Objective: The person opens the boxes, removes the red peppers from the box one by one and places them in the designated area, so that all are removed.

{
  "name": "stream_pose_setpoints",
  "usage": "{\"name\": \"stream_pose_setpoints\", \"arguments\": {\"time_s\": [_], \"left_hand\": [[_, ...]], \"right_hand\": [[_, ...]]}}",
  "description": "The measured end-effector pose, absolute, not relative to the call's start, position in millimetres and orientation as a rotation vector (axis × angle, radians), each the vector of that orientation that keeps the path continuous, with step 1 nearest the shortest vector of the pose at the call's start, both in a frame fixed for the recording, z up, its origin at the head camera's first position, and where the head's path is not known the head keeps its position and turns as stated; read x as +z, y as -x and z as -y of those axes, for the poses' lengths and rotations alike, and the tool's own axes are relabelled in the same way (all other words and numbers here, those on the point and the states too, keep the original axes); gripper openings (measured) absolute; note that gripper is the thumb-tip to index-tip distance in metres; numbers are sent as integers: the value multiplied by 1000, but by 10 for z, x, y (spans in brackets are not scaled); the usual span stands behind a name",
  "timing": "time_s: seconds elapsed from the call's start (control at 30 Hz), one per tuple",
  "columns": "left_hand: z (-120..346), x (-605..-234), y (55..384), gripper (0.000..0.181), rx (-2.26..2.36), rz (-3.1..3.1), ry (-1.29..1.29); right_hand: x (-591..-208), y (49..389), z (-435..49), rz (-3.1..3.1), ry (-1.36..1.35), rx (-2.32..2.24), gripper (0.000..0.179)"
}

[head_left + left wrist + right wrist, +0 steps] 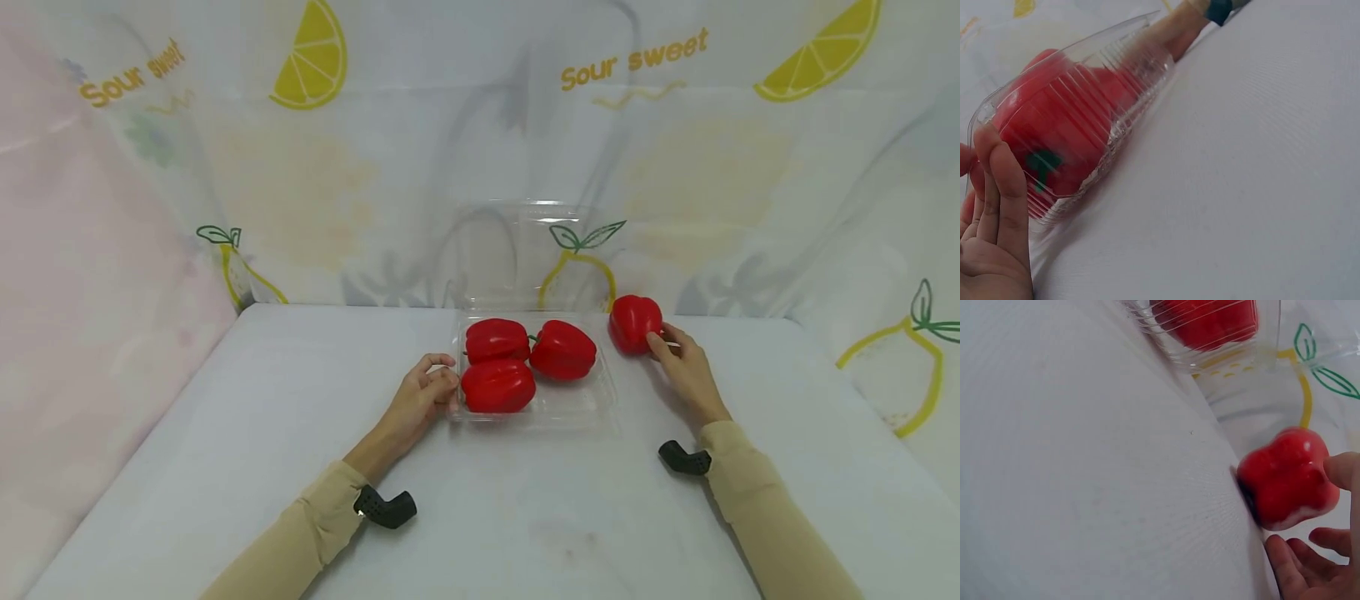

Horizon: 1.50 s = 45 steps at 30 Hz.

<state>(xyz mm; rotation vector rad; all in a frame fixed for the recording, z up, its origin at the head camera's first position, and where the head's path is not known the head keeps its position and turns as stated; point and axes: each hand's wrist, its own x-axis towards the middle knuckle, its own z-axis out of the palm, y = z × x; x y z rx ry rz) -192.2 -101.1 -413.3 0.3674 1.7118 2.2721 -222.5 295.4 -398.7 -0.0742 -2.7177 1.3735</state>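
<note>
Three red bell peppers (pixel 564 350) lie in the clear plastic container (pixel 577 408), whose transparent lid (pixel 487 250) stands up at the back. My left hand (pixel 422 398) pinches the container's left rim between thumb and fingers. Through the ribbed wall in the left wrist view, a pepper (pixel 1054 131) shows its green stem. Another red bell pepper (pixel 634 323) sits on the table just right of the container. The thumb of my right hand (pixel 686 371) touches this pepper (pixel 1291 478); the other fingers stand around it, apart from it in the right wrist view.
The white table (pixel 315 433) reaches back to a hanging curtain (pixel 420 150) printed with lemons and lettering. A black wrist device (pixel 384 507) is on the left sleeve, and another black device (pixel 684 458) is on the right.
</note>
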Motion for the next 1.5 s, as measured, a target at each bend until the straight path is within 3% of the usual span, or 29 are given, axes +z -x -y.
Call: {"name": "stream_pose_setpoints", "arguments": {"time_s": [0.33,0.5,0.63,0.8,1.03,1.5], "left_hand": [[1004,-4182,1901,30,2244,-1749,-372],[1015,-4159,1918,30,2241,-1754,-382],[1039,-4124,1946,29,2246,-1761,-394],[1062,-4097,1966,26,2254,-1758,-389],[1065,-4093,1973,25,2264,-1768,-378],[1024,-4122,1963,27,2255,-1763,-357]], "right_hand": [[-4086,2187,-2931,2592,187,1420,65],[-4068,2202,-2874,2192,233,1478,45],[-3909,2178,-2745,1910,37,1388,31],[-3725,2138,-2523,1942,-343,1261,27],[-3759,2200,-2372,2333,-708,1116,45],[-3779,2092,-2204,2674,-771,1152,63]]}}
